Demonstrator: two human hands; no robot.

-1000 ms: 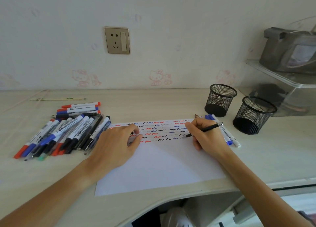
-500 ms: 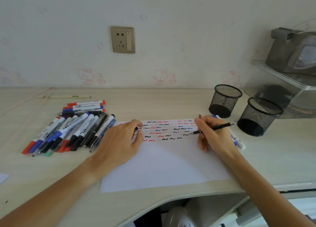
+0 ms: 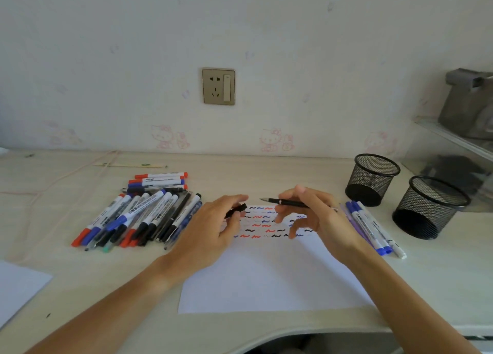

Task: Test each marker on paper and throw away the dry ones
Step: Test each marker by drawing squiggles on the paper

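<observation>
A pale table (image 3: 266,172) is running along a white wall with a socket (image 3: 218,86), carrying a white paper (image 3: 266,279) with red, blue and black squiggles near its far edge. A big pile of markers (image 3: 138,215) is lying left of it, three more markers (image 3: 373,228) right, beside two black mesh cups (image 3: 372,179). The right hand (image 3: 317,217) is pinching a black pen (image 3: 288,202) above the squiggles, lengthwise left-right, tip pointing left. The left hand (image 3: 213,228) is pinching its black cap (image 3: 236,210).
</observation>
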